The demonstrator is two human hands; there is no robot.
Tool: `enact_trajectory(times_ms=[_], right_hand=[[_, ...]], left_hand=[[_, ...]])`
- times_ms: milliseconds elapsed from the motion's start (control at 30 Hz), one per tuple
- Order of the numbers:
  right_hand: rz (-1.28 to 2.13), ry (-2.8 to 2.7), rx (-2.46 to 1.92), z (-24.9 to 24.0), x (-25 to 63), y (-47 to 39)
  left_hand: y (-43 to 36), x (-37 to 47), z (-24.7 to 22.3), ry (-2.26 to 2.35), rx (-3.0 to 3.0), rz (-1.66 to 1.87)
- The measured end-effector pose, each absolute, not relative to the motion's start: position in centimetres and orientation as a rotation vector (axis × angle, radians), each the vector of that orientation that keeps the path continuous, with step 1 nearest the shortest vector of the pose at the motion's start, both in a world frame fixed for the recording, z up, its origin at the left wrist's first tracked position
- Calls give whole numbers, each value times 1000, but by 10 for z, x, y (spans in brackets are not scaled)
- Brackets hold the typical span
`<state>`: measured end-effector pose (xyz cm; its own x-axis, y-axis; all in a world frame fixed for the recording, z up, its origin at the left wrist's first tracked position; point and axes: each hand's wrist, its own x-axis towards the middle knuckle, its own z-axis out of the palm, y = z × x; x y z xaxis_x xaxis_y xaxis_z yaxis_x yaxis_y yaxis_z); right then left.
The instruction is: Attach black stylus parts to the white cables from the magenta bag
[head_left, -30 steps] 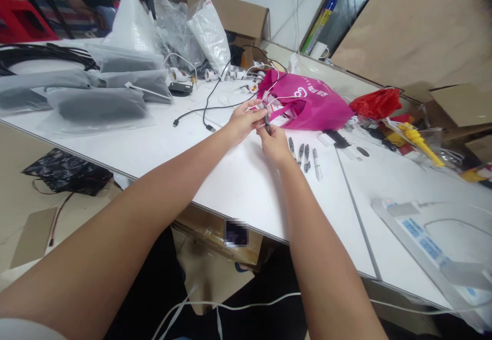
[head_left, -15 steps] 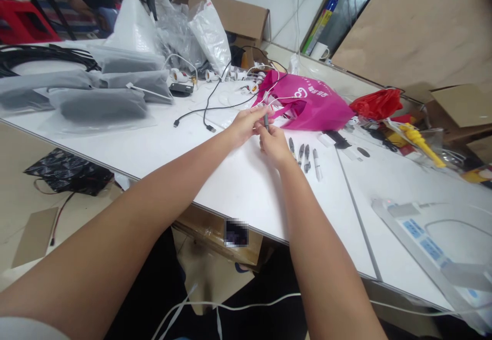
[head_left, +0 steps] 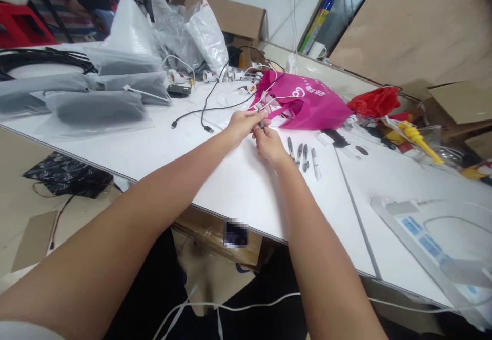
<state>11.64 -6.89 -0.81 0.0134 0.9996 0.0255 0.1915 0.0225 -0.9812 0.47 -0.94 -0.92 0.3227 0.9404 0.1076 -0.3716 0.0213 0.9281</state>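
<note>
Right grip on pen, white items in bag

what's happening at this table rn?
A person has a slim, dark pen-like item between both hands: left grip toward its far end, right grip on its near end. Much of it is covered, so details aren't clear. Four pens lie side by side on the white table, just right of the right grip. A pink bag lies beyond them.
</note>
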Motion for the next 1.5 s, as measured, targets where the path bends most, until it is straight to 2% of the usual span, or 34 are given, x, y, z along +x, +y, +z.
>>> enact_trajectory(times_ms=[300, 567, 800, 933, 1233, 1500], right_hand=[[1636, -1082, -1078, 23, 116, -89], [1522, -995, -1156, 13, 108, -85], [1693, -973, -1054, 29, 110, -89], [1533, -1005, -1094, 24, 108, -85], [621, -1198, -1192, -19, 130, -48], [452, -1361, -1286, -33, 137, -51]], left_hand=[[1, -4, -6, 462, 1006, 1019], [2, 5, -15, 567, 1050, 1069], [-3, 0, -4, 517, 932, 985], [-7, 3, -4, 501, 952, 965], [-2, 2, -10, 789, 1034, 1191], [-1, 6, -14, 817, 1050, 1126]])
